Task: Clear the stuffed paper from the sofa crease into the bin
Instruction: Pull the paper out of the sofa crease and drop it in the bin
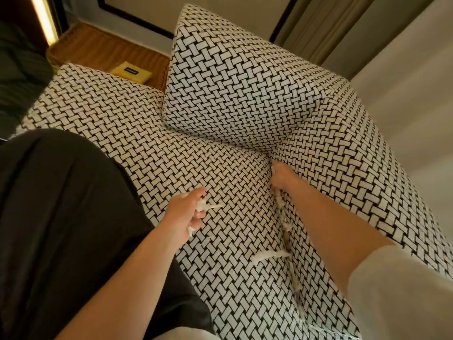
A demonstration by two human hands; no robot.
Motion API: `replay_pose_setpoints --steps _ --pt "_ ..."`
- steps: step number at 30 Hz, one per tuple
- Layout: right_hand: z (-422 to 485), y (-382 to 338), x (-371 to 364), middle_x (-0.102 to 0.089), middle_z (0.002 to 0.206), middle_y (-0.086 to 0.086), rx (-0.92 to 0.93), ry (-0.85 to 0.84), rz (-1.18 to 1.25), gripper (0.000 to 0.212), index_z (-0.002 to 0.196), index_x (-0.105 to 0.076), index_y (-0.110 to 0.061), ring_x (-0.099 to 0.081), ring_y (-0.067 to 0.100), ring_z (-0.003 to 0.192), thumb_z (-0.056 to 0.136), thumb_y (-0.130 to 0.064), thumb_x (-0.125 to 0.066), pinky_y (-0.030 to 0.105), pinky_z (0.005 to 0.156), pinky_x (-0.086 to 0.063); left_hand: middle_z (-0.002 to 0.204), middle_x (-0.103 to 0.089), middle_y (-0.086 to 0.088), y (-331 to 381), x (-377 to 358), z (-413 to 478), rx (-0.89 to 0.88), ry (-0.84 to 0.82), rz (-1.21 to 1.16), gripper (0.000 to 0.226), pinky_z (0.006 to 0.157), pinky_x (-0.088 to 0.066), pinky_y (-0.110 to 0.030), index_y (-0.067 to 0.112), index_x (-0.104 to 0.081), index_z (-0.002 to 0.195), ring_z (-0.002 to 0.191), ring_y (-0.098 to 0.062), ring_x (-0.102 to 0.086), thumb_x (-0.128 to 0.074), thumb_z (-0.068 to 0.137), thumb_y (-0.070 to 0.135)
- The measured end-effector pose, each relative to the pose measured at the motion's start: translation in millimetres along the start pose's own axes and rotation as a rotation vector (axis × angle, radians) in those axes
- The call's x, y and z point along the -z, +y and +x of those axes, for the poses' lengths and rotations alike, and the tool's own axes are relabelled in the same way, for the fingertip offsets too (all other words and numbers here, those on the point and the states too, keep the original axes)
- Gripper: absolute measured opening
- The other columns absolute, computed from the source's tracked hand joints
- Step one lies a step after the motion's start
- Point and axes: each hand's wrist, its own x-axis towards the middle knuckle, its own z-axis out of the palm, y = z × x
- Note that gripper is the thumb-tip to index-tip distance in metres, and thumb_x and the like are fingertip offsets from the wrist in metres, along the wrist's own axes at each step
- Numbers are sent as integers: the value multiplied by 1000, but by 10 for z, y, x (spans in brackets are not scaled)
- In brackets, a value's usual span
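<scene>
Head view, looking down on a sofa covered in black-and-white basket-weave fabric.

**Left hand.** My left hand, centre-left of the frame, is curled round a wad of paper. White scraps stick out between the fingers and below the palm. The hand is over the seat cushion.

**Right hand.** My right hand, right of centre, is pushed into the crease between the seat cushion and the side cushion. Its fingers are buried in the fold, so I cannot tell whether they grip anything. A pale sleeve covers the upper arm at lower right.

**Task material.** The stuffed paper lies in the crease. It runs from just below my right hand down toward the lower centre-right, alongside my forearm. One twisted white end pokes out onto the seat cushion.

**Surroundings.**
- A back cushion stands tilted at upper centre.
- A dark cloth fills the lower left.
- A yellow packet rests on a wicker tray at upper left.
- A curtain hangs at upper right.
</scene>
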Motion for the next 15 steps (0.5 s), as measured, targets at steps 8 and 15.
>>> replay_pose_setpoints --steps 8,15 --pt "320 -46 -104 -57 115 14 4 -136 -264 28 117 -54 0 -58 28 103 91 -5 -43 33 87 -49 68 -50 -4 -77 -30 188 13 -49 -4 20 31 -27 -14 6 -57 99 42 -6 -35 -58 88 23" --pt "288 -94 -20 -54 120 13 9 -206 -497 33 124 -49 1 -54 22 98 92 -3 -43 28 86 -47 66 -47 -4 -115 -42 218 39 -63 31 19 31 -27 -15 7 -55 98 46 -8 -34 -58 88 24"
